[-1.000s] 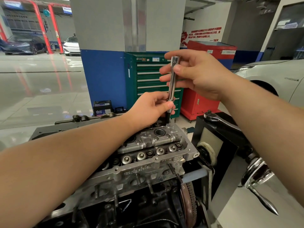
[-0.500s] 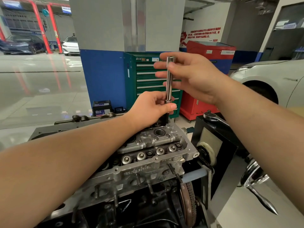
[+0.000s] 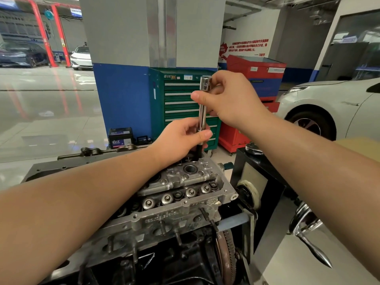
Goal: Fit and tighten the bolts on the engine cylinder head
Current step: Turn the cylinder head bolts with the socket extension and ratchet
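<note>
Chrome extension bar [image 3: 202,109] is held upright over the far end of the cylinder head [image 3: 181,194], its upper end now pinched lower by the right hand [image 3: 232,97]; the left hand [image 3: 183,138] grips its base. The bolt seems hand-turned.

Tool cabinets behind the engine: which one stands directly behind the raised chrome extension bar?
The green drawer cabinet; the red cabinet stands further right.
</note>
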Available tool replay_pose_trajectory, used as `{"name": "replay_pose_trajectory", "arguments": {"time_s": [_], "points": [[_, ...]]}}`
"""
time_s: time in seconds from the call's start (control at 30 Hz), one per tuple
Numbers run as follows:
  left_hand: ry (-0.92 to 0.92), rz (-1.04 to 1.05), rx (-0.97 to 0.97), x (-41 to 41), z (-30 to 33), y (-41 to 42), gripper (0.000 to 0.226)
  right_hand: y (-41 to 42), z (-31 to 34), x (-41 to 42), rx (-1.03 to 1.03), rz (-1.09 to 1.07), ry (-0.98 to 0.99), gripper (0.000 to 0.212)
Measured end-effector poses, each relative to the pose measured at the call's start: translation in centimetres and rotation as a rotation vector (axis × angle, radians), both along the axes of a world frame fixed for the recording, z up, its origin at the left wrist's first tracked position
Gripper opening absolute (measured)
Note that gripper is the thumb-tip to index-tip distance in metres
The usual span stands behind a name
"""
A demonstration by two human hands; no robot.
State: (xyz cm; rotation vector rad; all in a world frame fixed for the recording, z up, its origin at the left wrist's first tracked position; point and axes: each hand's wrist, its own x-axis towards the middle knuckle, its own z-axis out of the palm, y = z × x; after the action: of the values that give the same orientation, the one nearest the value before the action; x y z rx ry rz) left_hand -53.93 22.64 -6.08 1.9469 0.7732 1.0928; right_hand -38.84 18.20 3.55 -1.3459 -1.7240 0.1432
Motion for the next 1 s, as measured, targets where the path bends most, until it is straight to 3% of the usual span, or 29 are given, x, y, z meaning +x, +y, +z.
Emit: {"name": "replay_pose_trajectory", "arguments": {"time_s": [0.07, 0.2, 0.27, 0.33, 0.5, 0.63, 0.77, 0.83, 0.93, 1.0], "points": [[-0.013, -0.014, -0.04, 0.0, 0.0, -0.1, 0.014, -0.3, -0.5, 0.4, 0.028, 0.015, 0.038, 0.026], [0.04, -0.003, -0.06, -0.1, 0.6, -0.6, 0.018, -0.1, -5.9, 0.6, -0.162, -0.028, 0.44, 0.022], [0.123, 0.03, -0.037, -0.2, 1.4, -1.2, 0.019, -0.4, -9.0, 0.0, -0.281, 0.038, 0.449, 0.03], [0.112, 0.138, -0.012, -0.2, 3.0, -1.8, 0.02, -0.4, -10.6, -0.7, -0.264, 0.138, 0.46, 0.038], [-0.299, 0.309, -0.096, 2.4, 8.7, -3.5, 0.027, 0.0, -11.0, -1.0, -0.217, 0.119, 0.447, 0.036], [-0.339, 0.423, -0.237, 6.1, 9.9, -4.4, 0.026, -0.4, -10.8, -0.9, -0.21, 0.146, 0.439, 0.027], [-0.409, 0.627, -0.204, 8.2, 9.7, -4.1, 0.031, -0.5, -10.5, -0.6, -0.188, 0.084, 0.413, 0.016], [-0.438, 0.534, -0.258, 7.9, 10.0, -3.0, 0.041, -0.5, -10.7, -0.6, -0.197, 0.049, 0.443, 0.007], [-0.214, 0.034, -0.466, 5.7, 11.0, -1.4, 0.052, -0.4, -11.1, -0.7, -0.169, -0.009, 0.463, 0.011], [-0.209, -0.104, -0.521, 4.0, 11.2, -0.9, 0.052, -0.6, -11.2, -1.0, -0.193, 0.045, 0.399, 0.024]]}}
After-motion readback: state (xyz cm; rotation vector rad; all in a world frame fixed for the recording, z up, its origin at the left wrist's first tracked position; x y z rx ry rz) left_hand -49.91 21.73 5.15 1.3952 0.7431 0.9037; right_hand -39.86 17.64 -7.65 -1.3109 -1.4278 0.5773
